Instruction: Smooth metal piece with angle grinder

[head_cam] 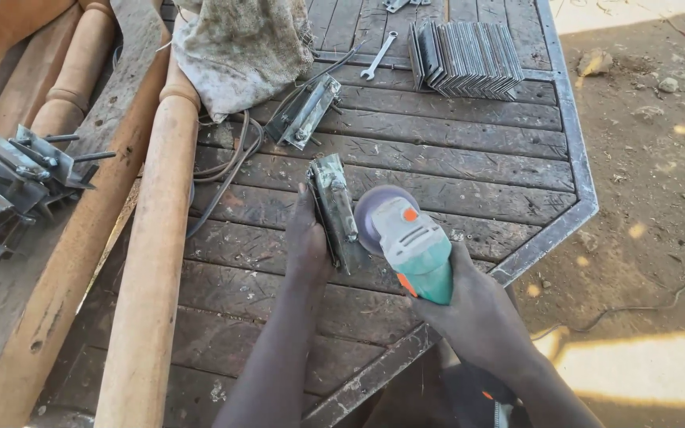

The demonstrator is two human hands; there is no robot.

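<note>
Head view: the left hand [308, 246] is wrapped shut around a metal bracket [334, 210], holding it on edge on the counter [469, 178], fingers along its left face. The right hand [477, 313] is closed around the green body of a grinder [406, 242], whose disc sits just beside the bracket's right face, touching or nearly so; I cannot tell which. The bracket looks stiff and fairly heavy, with sharp edges and rough weld spots, so a hold low on its flat side, away from the disc, seems soundest. The grinder looks weighty and best gripped round its body.

Further up the counter lie a second bracket [304, 111], a spanner [378, 55] and a stack of plates [465, 59]. A dirty rag [239, 47] drapes over a wooden post [152, 261]; cables [227, 170] run beneath it. More brackets [9, 182] sit at the left.
</note>
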